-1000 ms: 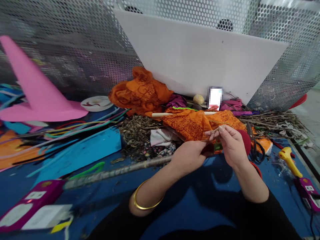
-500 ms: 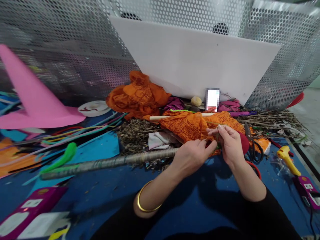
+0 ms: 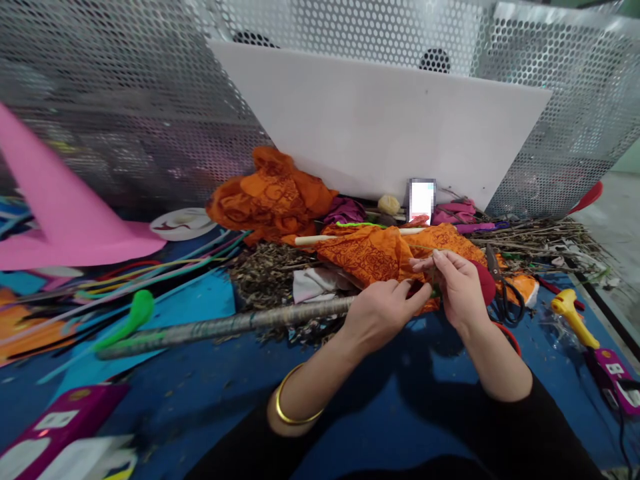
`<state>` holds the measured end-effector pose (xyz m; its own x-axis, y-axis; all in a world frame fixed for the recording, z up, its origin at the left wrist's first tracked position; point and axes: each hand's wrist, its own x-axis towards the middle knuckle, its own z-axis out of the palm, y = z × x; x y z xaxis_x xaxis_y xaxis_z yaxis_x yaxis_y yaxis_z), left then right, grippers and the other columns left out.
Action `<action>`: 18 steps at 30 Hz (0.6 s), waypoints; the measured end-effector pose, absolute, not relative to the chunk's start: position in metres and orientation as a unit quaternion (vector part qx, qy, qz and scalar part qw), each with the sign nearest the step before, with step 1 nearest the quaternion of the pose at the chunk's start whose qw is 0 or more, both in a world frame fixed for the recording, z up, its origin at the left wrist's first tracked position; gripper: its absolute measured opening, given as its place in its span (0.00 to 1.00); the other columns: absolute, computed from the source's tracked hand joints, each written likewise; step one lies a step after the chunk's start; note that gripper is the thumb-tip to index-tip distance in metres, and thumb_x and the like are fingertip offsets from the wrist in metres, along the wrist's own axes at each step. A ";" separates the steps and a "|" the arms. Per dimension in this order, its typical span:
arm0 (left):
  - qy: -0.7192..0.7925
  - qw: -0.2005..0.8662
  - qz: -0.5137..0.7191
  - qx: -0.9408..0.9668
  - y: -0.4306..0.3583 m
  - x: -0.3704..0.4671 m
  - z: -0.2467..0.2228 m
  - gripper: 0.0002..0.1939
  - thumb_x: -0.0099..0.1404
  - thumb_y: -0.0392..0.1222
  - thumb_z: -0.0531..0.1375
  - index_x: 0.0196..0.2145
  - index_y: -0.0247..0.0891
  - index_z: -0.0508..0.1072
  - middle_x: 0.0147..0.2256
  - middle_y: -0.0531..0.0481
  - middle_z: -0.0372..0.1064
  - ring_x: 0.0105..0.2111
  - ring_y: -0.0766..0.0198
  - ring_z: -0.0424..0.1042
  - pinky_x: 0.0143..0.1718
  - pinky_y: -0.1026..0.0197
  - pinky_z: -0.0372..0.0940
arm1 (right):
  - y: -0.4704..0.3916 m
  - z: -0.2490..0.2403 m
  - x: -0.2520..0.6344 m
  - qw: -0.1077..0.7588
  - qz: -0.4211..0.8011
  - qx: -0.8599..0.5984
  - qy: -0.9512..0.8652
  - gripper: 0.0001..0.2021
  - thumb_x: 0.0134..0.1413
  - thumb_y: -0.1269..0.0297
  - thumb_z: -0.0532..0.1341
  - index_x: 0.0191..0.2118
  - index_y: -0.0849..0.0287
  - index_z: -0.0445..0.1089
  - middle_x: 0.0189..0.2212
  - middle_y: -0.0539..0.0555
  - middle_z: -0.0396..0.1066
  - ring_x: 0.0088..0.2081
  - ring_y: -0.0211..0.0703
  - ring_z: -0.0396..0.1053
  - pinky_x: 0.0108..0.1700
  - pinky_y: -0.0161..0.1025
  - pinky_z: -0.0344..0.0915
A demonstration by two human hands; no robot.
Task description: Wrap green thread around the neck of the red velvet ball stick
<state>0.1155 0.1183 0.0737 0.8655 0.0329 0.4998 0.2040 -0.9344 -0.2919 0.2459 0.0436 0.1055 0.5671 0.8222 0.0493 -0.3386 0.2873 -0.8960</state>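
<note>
My left hand (image 3: 383, 312) is closed over the right end of a long pole (image 3: 240, 323) wrapped in greyish-green bands. Its fingertips meet close to my right hand, and what lies under them is mostly hidden. My right hand (image 3: 457, 287) pinches a thin greenish strand (image 3: 423, 248) between thumb and forefinger. Crumpled orange cloth with dark printed patterns (image 3: 373, 257) lies just beyond both hands. A dark red rounded thing (image 3: 485, 283) shows partly behind my right hand. Black-handled scissors (image 3: 505, 287) rest to the right of it.
A pink pointed hat (image 3: 65, 207), a white tape roll (image 3: 181, 224) and a green curved piece (image 3: 133, 317) lie left. More orange cloth (image 3: 273, 190) and a lit phone (image 3: 421, 200) stand by a white board (image 3: 380, 120). A yellow glue gun (image 3: 573, 313) and twigs (image 3: 540, 237) are right.
The view has shifted slightly, so the background sits a little further left. Both hands keep nearly the same pose and hold.
</note>
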 end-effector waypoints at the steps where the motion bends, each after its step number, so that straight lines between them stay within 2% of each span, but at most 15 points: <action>1: -0.059 0.165 -0.253 -0.952 0.118 0.116 0.074 0.13 0.70 0.33 0.49 0.47 0.37 0.69 0.32 0.46 0.72 0.27 0.61 0.70 0.27 0.60 0.63 | 0.044 0.105 0.246 0.756 0.385 -0.458 -0.265 0.12 0.49 0.57 0.67 0.23 0.59 0.73 0.23 0.52 0.76 0.37 0.47 0.77 0.49 0.45 0.69; 5: -0.055 0.158 -0.265 -0.950 0.118 0.116 0.075 0.11 0.70 0.33 0.50 0.42 0.35 0.71 0.29 0.47 0.71 0.26 0.60 0.70 0.26 0.60 0.62 | 0.045 0.103 0.247 0.748 0.382 -0.470 -0.270 0.12 0.49 0.56 0.67 0.23 0.59 0.73 0.24 0.53 0.77 0.37 0.46 0.76 0.49 0.44 0.68; 8: -0.058 0.149 -0.287 -0.944 0.119 0.115 0.076 0.12 0.70 0.34 0.50 0.40 0.35 0.73 0.32 0.45 0.74 0.27 0.61 0.71 0.27 0.60 0.63 | 0.044 0.104 0.251 0.738 0.384 -0.486 -0.268 0.14 0.46 0.54 0.69 0.22 0.59 0.73 0.31 0.55 0.78 0.41 0.46 0.75 0.47 0.41 0.68; 11: -0.070 0.126 -0.304 -0.942 0.124 0.113 0.077 0.13 0.70 0.34 0.51 0.44 0.35 0.74 0.37 0.43 0.76 0.29 0.61 0.73 0.29 0.60 0.64 | 0.041 0.108 0.255 0.736 0.393 -0.482 -0.266 0.15 0.42 0.52 0.71 0.21 0.59 0.72 0.41 0.56 0.77 0.46 0.46 0.73 0.44 0.38 0.69; 13: -0.089 0.106 -0.302 -0.943 0.130 0.110 0.078 0.14 0.69 0.35 0.52 0.47 0.36 0.74 0.37 0.42 0.76 0.29 0.61 0.73 0.29 0.60 0.65 | 0.036 0.115 0.257 0.735 0.396 -0.478 -0.274 0.16 0.41 0.52 0.71 0.21 0.59 0.71 0.43 0.55 0.75 0.46 0.45 0.72 0.42 0.37 0.71; 14: -0.102 0.100 -0.300 -0.943 0.133 0.108 0.079 0.14 0.68 0.36 0.53 0.48 0.37 0.75 0.37 0.43 0.77 0.29 0.60 0.74 0.29 0.60 0.65 | 0.033 0.118 0.259 0.730 0.393 -0.483 -0.282 0.16 0.41 0.52 0.71 0.22 0.59 0.71 0.42 0.55 0.75 0.43 0.44 0.73 0.39 0.37 0.71; 16: -0.131 0.098 -0.292 -0.942 0.141 0.103 0.082 0.14 0.67 0.35 0.55 0.47 0.37 0.75 0.37 0.43 0.77 0.30 0.60 0.74 0.29 0.61 0.65 | 0.024 0.127 0.264 0.701 0.381 -0.514 -0.316 0.16 0.44 0.52 0.70 0.23 0.59 0.70 0.35 0.53 0.74 0.32 0.38 0.72 0.31 0.34 0.70; 18: -0.155 0.091 -0.278 -0.944 0.147 0.098 0.086 0.15 0.65 0.35 0.55 0.47 0.38 0.76 0.37 0.43 0.77 0.31 0.59 0.75 0.30 0.61 0.66 | 0.016 0.134 0.274 0.659 0.354 -0.559 -0.358 0.16 0.49 0.51 0.67 0.24 0.59 0.70 0.25 0.50 0.71 0.19 0.31 0.63 0.20 0.30 0.59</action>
<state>0.0978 0.1474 0.0862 0.7971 0.2407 0.5537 0.3426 -0.9355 -0.0865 0.2744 0.0157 0.1335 0.4930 0.8667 0.0756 -0.0658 0.1238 -0.9901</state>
